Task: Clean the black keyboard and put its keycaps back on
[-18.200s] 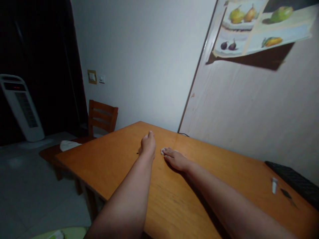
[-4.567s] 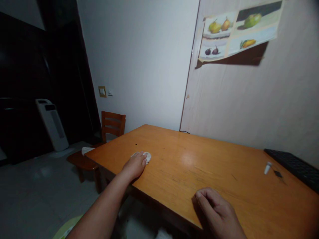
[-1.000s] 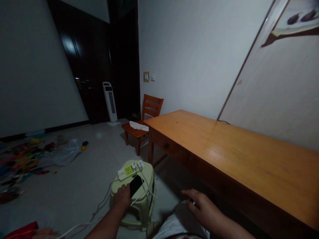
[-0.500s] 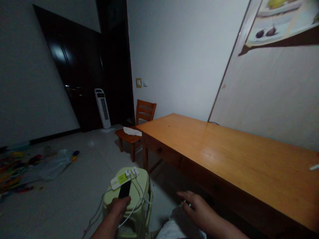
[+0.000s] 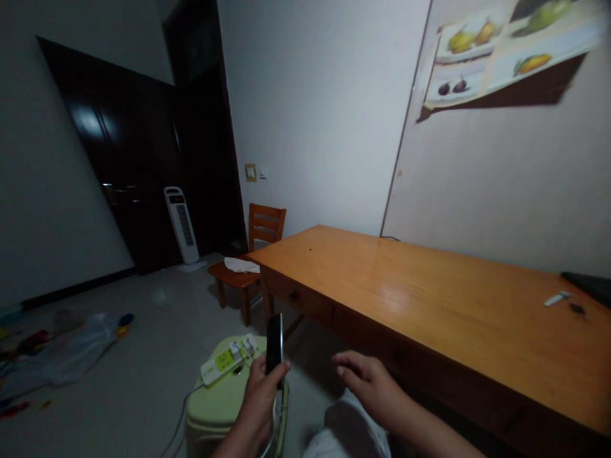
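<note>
My left hand (image 5: 265, 385) is closed around a black smartphone (image 5: 275, 343), held upright above the right side of a pale green plastic stool (image 5: 217, 407). A white cable runs down beside the left wrist. On the stool's top lies a white and green power strip (image 5: 224, 361) with two white plugs in it. My right hand (image 5: 365, 378) hovers over my lap, left of the table's front edge, with fingers curled in toward the thumb. What those fingers hold, if anything, is hidden.
A wooden table (image 5: 382, 280) with drawers fills the right side, with a small white item (image 5: 557, 298) on it. Behind it stands a wooden chair (image 5: 265, 226) with a white cloth. A white tower heater (image 5: 181, 224) and a plastic bag (image 5: 81, 350) are at left.
My left hand has lifted the smartphone off the stool, up and to the right, and turned it upright. The right hand's fingers have curled in more. The view has swung right.
</note>
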The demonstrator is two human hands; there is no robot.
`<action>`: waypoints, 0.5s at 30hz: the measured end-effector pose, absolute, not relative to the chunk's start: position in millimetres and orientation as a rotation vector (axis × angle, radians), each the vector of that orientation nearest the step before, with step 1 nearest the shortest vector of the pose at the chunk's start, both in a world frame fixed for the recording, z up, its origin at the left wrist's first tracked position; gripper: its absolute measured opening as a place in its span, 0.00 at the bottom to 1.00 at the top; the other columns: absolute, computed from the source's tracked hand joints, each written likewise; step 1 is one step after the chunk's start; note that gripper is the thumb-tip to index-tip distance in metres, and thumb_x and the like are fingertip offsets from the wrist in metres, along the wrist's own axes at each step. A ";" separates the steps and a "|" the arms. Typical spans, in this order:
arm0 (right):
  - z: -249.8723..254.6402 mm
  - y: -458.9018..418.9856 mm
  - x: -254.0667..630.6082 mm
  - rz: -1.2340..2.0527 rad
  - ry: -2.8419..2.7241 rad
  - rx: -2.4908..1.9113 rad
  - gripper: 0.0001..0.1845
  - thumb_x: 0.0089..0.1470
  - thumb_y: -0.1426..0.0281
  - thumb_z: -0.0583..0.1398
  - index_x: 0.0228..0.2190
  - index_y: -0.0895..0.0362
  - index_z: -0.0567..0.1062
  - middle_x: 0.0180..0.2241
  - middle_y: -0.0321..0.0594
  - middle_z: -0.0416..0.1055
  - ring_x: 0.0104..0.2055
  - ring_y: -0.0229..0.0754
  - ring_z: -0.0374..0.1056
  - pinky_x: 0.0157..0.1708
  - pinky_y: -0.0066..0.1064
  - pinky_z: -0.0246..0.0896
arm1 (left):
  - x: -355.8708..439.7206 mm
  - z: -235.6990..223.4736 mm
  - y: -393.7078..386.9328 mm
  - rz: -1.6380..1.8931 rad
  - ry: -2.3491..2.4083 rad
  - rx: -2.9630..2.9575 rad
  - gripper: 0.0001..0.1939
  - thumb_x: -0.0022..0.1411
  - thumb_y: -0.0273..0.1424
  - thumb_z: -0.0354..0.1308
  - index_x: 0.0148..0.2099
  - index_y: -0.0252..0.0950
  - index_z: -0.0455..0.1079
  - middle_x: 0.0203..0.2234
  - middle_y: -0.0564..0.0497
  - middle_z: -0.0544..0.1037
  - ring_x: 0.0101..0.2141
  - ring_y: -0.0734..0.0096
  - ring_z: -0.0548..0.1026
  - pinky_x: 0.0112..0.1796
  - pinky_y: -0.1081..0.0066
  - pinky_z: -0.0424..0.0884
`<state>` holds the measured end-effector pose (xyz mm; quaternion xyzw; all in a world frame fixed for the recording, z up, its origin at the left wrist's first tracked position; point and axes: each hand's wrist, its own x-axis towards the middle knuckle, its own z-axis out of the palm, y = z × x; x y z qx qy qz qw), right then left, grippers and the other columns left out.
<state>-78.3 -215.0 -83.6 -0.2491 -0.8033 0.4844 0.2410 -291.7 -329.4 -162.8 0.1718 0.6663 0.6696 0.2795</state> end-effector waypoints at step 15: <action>-35.5 -220.7 -62.9 1.951 -1.187 -0.589 0.22 0.54 0.60 0.66 0.47 0.60 0.80 0.40 0.47 0.80 0.41 0.48 0.74 0.43 0.36 0.65 | -185.7 -78.5 -273.8 1.709 1.308 1.007 0.34 0.52 0.34 0.68 0.58 0.37 0.60 0.50 0.40 0.75 0.52 0.55 0.74 0.52 0.59 0.68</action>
